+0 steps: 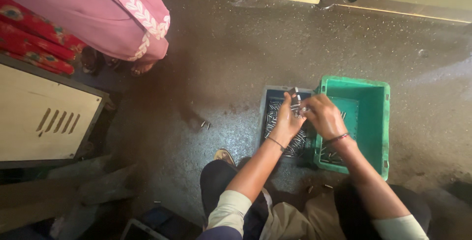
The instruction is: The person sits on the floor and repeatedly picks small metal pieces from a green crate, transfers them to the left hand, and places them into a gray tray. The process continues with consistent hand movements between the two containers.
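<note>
My left hand [287, 122] and right hand [322, 116] meet just above the grey tray [268, 103], which sits on the floor touching the green crate [374, 122] on its right. My left grip is pinched on a small metal piece [294, 94], held upright over the tray. My right grip is curled tight around a few metal pins [304, 110] beside it. More pins lie heaped in the tray, and a few rest in the crate's near corner. Two loose pins [205, 124] lie on the floor well left of the tray.
</note>
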